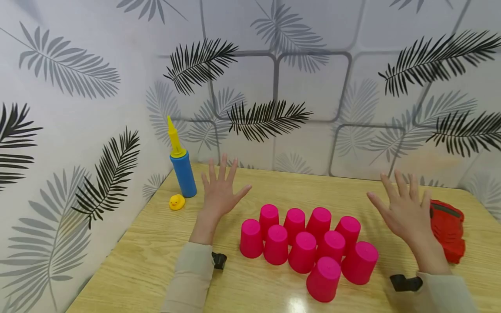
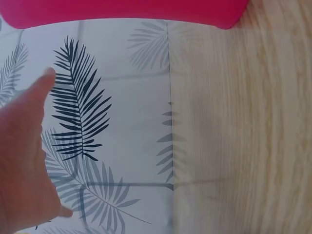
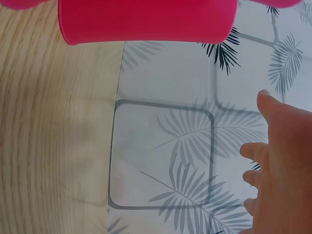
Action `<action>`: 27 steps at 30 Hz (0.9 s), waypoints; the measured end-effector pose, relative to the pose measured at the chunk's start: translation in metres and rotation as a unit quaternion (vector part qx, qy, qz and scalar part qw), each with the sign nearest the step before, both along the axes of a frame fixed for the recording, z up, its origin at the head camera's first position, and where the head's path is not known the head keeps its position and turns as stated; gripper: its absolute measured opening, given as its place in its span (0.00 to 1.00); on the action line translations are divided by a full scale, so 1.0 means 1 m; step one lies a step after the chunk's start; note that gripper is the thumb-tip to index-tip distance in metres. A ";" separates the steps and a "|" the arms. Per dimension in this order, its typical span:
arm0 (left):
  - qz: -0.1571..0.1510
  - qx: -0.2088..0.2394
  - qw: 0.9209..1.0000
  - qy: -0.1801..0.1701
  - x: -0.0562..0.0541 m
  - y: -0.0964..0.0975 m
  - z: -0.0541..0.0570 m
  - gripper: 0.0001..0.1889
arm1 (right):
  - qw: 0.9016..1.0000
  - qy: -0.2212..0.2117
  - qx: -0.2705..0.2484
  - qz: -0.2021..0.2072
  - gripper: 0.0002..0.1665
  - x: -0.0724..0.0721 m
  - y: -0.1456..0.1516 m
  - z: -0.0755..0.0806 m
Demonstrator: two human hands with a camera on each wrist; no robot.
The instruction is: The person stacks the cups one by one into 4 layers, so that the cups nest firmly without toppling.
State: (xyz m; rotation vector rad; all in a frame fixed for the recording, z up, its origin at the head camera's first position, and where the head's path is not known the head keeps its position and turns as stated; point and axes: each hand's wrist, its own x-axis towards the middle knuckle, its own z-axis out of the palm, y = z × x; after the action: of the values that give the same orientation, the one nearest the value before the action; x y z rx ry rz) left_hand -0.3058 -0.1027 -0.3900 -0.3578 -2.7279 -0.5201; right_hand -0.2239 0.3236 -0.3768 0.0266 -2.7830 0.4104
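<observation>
Several bright pink cups (image 1: 302,252) stand upside down in a cluster on the wooden table. To the left of them my left hand (image 1: 220,195) is spread with straight fingers, holding nothing. My right hand (image 1: 409,213) is likewise spread on the other side of the cups, its fingers apart and touching no cup. In the left wrist view a pink cup (image 2: 126,12) fills the top edge, away from the hand. The right wrist view shows another pink cup (image 3: 146,19) at the top, with the hand at the right edge.
At the back left stands a blue and yellow hand pump (image 1: 183,174), with a yellow rubber duck (image 1: 177,202) beside it. A red object (image 1: 450,234) with a dark strip lies right of my right hand. Leaf-patterned walls (image 1: 250,143) border the table's back and left.
</observation>
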 end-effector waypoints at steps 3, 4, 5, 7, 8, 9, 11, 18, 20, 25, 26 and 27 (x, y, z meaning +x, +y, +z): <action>-0.058 0.061 0.996 -0.009 -0.002 -0.002 0.001 0.46 | 1.000 0.013 -0.016 0.020 0.45 0.002 0.001 0.001; -0.082 0.086 0.993 -0.015 -0.003 -0.002 0.001 0.46 | 0.999 0.020 -0.019 0.028 0.44 0.002 0.002 0.002; -0.104 0.108 0.988 -0.026 -0.003 -0.003 0.001 0.47 | 0.999 0.025 -0.026 0.038 0.44 0.003 0.002 0.003; -0.137 0.143 0.979 -0.048 -0.004 -0.003 0.001 0.47 | 0.996 0.034 -0.045 0.062 0.43 0.004 0.003 0.005; -0.150 0.157 0.974 -0.059 -0.004 -0.004 0.001 0.47 | 0.995 0.038 -0.055 0.074 0.42 0.004 0.003 0.006; -0.159 0.168 0.970 -0.069 -0.003 -0.004 0.001 0.47 | 0.993 0.038 -0.067 0.088 0.42 0.005 0.003 0.007; -0.169 0.186 0.964 -0.089 -0.002 -0.005 0.001 0.47 | 0.987 0.026 -0.104 0.118 0.41 0.006 0.004 0.009; -0.204 0.187 0.949 -0.149 0.006 -0.004 0.004 0.43 | 0.966 -0.062 -0.177 0.181 0.45 0.012 0.004 0.014; -0.222 0.188 0.943 -0.163 0.008 -0.003 0.004 0.41 | 0.962 -0.072 -0.173 0.199 0.45 0.012 0.002 0.014; -0.253 0.189 0.929 -0.194 0.012 0.000 0.001 0.36 | 0.956 -0.056 -0.136 0.255 0.42 0.013 -0.003 0.007; -0.255 0.187 0.928 -0.198 0.013 0.001 0.001 0.36 | 0.956 -0.054 -0.126 0.261 0.41 0.013 -0.004 0.005; -0.259 0.184 0.926 -0.201 0.014 0.002 0.000 0.35 | 0.955 -0.052 -0.118 0.268 0.41 0.013 -0.005 0.004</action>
State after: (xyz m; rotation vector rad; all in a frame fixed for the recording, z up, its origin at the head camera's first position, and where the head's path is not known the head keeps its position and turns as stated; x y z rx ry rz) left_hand -0.2921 -0.1005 -0.3896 -0.9722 -2.8023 -1.3579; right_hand -0.2107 0.3190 -0.3732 0.7331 -2.7748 0.8948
